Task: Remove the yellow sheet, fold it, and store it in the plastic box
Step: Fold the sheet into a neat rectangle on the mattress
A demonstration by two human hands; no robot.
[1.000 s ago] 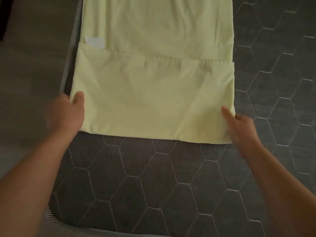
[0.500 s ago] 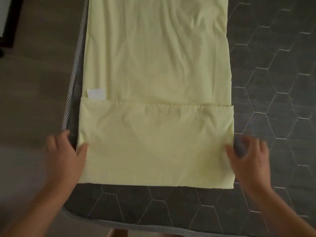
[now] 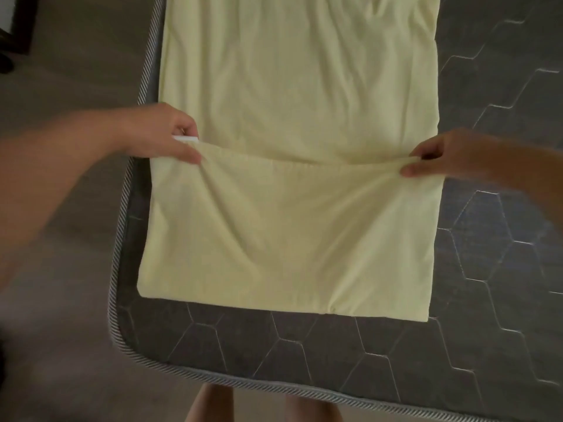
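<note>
The yellow sheet (image 3: 292,233) lies as a long folded strip on the dark grey mattress (image 3: 335,354), its near end folded back over itself. My left hand (image 3: 161,135) pinches the left end of that folded flap's hemmed edge, next to a small white label (image 3: 185,138). My right hand (image 3: 438,153) pinches the right end of the same edge. The hem is lifted slightly and pulled taut between both hands, with creases fanning down from each grip. No plastic box is in view.
The mattress corner with striped piping (image 3: 122,300) curves round at the lower left; brown floor (image 3: 61,345) lies beyond it. A dark piece of furniture (image 3: 15,28) stands at the top left. My legs (image 3: 213,403) show below the mattress edge.
Both hands left the sides of the near fold, moved up to the flap's hemmed edge and pinched it. The edge is now raised and stretched.
</note>
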